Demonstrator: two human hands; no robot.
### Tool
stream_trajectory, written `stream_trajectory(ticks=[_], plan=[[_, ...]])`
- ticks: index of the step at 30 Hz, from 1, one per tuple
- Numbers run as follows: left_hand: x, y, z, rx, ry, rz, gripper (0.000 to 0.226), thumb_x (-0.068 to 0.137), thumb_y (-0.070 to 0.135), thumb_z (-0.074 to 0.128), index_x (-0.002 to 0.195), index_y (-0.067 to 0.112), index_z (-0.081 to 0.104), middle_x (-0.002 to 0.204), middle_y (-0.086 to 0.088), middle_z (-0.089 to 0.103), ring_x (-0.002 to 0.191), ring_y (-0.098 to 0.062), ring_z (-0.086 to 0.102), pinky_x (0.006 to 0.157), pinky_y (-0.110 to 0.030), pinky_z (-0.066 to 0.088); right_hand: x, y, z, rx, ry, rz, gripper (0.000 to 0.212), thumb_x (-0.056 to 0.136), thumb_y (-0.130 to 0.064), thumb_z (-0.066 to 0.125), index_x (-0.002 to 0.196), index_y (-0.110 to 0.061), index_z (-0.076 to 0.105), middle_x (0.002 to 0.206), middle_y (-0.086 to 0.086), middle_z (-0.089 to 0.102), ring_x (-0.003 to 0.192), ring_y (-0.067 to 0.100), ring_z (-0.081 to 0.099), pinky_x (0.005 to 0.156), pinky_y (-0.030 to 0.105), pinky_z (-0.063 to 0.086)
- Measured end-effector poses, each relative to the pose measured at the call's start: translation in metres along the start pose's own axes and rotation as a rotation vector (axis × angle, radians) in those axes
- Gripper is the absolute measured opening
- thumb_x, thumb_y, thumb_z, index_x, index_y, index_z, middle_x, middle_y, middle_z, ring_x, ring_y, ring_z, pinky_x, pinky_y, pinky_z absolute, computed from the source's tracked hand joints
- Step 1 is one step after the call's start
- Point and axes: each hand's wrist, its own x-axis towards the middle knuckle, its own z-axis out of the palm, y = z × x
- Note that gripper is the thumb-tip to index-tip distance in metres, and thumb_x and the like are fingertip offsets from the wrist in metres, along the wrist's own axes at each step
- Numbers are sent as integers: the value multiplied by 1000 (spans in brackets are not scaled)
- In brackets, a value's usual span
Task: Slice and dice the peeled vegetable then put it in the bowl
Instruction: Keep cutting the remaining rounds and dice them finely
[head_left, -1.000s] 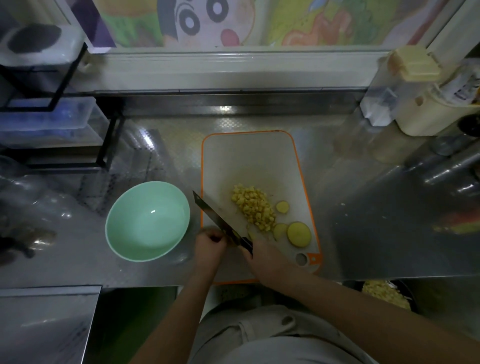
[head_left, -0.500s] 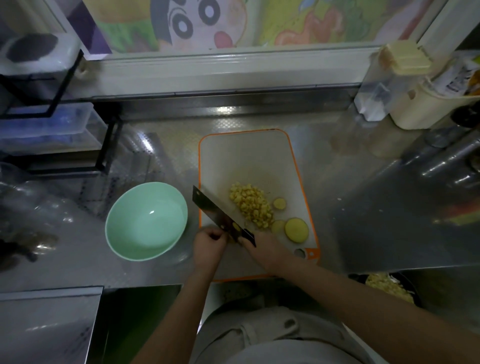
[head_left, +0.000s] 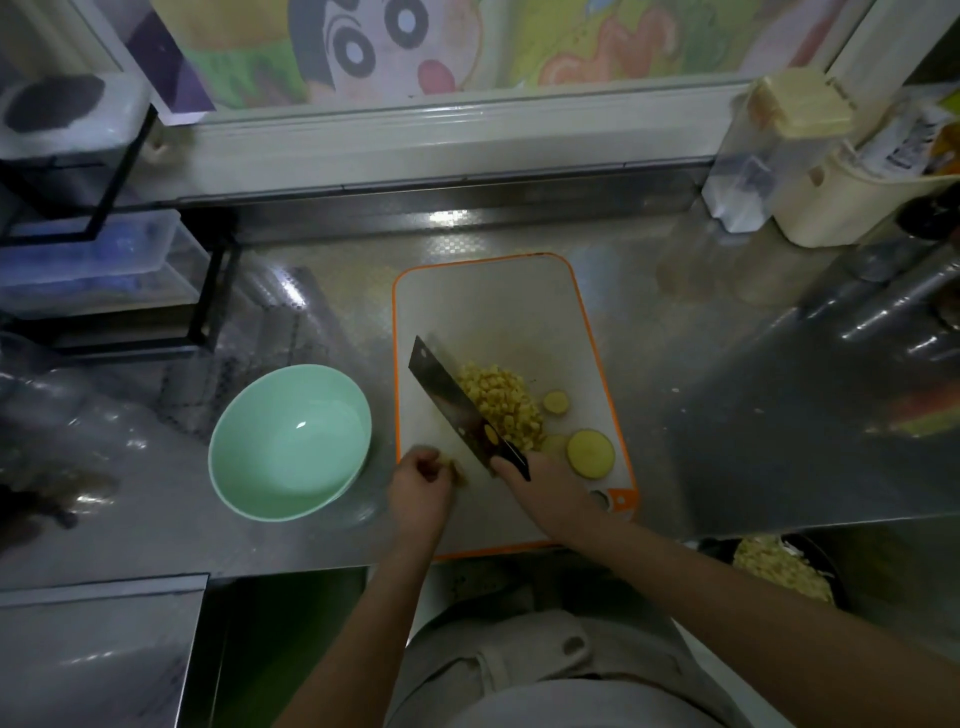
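Three slices (head_left: 590, 452) lie right of the dice (head_left: 506, 410) on the board (head_left: 488, 306). Your right hand (head_left: 550, 491) grips the knife (head_left: 447, 400), blade against the dice; your left hand (head_left: 421, 488) curls round small pieces (head_left: 458, 472) near the bowl (head_left: 291, 441).

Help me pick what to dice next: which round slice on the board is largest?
The near slice, beside the right hand; the far slice and the half-hidden slice by the diced pile look smaller.
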Motion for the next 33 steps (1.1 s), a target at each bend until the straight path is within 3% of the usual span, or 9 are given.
stream_trajectory(ticks=[4,7,9,11,14,17,21,28,33], plan=[[-1,2,3,-44,-56,8,23,84,1,61,106,2,61,91,-6,59,84,-16,55,54,-7,36,1,5,-3,-28,7,1,39,97,-34,48,61,-24,39,58,-7,41,53,3,40,46,16,29],[-3,4,3,-50,-59,23,20,83,3,63,102,7,59,84,-3,58,69,-3,51,53,1,37,-3,5,-3,-79,13,-9,36,97,-36,47,66,-18,44,64,-1,48,57,8,44,49,20,28],[-4,4,2,-23,-59,44,14,82,4,65,86,15,58,74,5,55,65,3,47,52,1,36,-7,3,-3,-122,34,-16,32,97,-37,47,78,-12,50,76,7,54,70,13,51,57,21,33],[-4,4,2,22,-64,87,28,79,5,67,70,26,51,67,10,52,62,2,47,51,-2,36,-12,0,-2,-128,41,-18,33,97,-38,47,89,-7,55,84,7,55,78,16,54,67,27,42],[-2,4,3,83,-68,105,33,76,9,69,65,29,46,65,12,50,61,1,47,50,-6,35,-18,-5,-1,-135,54,-24,40,97,-37,47,108,0,58,100,13,59,94,24,58,81,33,45],[0,3,3,93,-67,111,28,77,10,68,65,25,48,65,11,50,60,-5,48,50,-6,34,-19,-5,2,-136,44,-1,39,97,-36,47,103,0,58,100,16,61,93,26,59,76,34,44],[3,-2,3,114,-52,119,15,79,4,64,70,12,56,63,8,51,59,-5,47,53,-5,36,-18,-3,7,-174,2,29,35,97,-39,45,84,-9,55,82,11,57,73,18,55,60,27,38],[7,-3,2,172,-51,115,16,80,5,63,67,11,55,58,5,50,56,-1,45,51,-4,35,-14,1,9,-180,5,21,34,97,-39,45,86,-8,55,81,9,56,74,19,54,63,31,42],[9,-6,3,187,-66,83,16,81,8,63,68,13,55,60,5,51,57,-2,46,47,-7,34,-17,-2,7,-188,-39,3,41,98,-39,42,100,-2,58,88,13,60,81,23,58,66,29,41]])
